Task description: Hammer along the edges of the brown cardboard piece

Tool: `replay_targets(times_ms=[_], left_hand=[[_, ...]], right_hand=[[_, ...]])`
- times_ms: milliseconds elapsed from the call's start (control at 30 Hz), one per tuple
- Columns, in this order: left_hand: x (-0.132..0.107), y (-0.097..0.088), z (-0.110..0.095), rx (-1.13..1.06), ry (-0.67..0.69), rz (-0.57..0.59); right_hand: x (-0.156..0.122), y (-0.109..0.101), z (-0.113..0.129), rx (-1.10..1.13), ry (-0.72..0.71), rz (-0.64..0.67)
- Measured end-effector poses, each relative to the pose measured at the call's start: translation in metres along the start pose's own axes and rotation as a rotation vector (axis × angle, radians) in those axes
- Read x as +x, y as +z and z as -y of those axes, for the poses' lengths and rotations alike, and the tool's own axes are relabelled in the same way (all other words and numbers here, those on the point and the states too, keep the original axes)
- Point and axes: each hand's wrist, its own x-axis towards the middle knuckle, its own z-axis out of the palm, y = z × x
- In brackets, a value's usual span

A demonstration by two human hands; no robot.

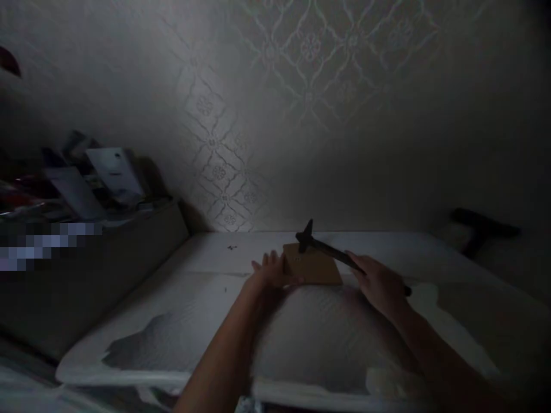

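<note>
My right hand (379,284) is wrapped round the handle of a dark hammer (333,250). The hammer's head is over the far left part of a flat brown wooden board (316,269); I cannot tell whether it touches. Small marks or bits, too small to name, show on the board near the hammer head. At the board's left edge, my left hand (273,274) holds it, thumb along the near side and fingers beside the left edge. Left of that hand, several tiny dark pieces (232,248) lie on the white table (206,255).
A dark cabinet (129,252) on the left bears a white box (114,169) and clutter. Patterned wall (275,143) rises behind the table. At the right stands a dark T-shaped object (484,223). A grey patch (150,344) marks the table's front left.
</note>
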Motion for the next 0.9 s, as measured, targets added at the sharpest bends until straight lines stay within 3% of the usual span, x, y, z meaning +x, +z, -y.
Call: replay_targets(times_ms=[633,900], left_hand=[[0.0044,0.0037,0.0023,0.005,0.004,-0.014],[0.0025,0.0016,0.0007,-0.002,0.001,0.002]], right_hand=[[-0.0012,0.0034,-0.0023,0.027,-0.005,-0.050],[-0.0017,0.0017,0.0006,0.025,-0.017,-0.008]])
